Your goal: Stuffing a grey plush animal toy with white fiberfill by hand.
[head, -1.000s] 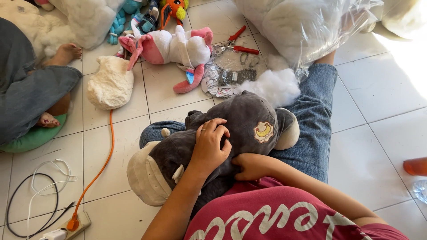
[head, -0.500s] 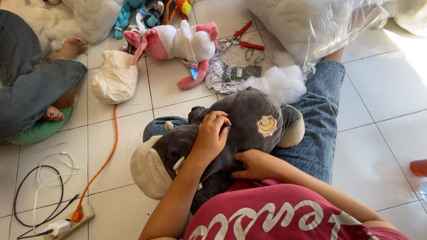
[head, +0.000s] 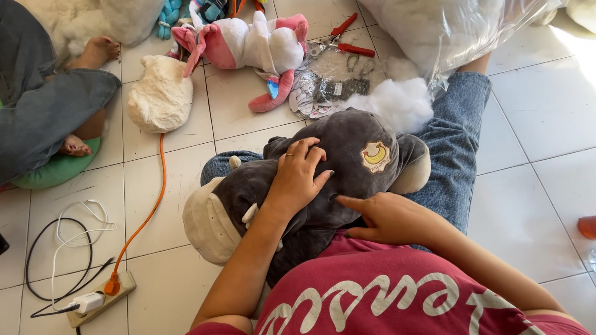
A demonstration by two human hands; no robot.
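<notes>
Two hands on a grey plush toy in the lap

The right hand [head: 388, 218] is loosely curled with its forefinger out, the tip touching the grey plush monkey [head: 323, 186] that lies across the person's jeans-clad legs. The left hand [head: 297, 177] lies flat and spread on the toy's back. At 12 o'clock on the tiled floor [head: 534, 124] sit loose white stuffing [head: 397, 102], a pink-and-white plush [head: 248, 46] and red-handled pliers [head: 341, 37]. At 8 o'clock an orange cable [head: 146, 214] runs to a power strip [head: 102, 298].

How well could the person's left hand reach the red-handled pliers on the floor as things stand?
Probably yes, with a stretch. The left hand rests on the grey plush toy; the red-handled pliers lie beyond it, uncovered, past the pile of white stuffing.
</notes>
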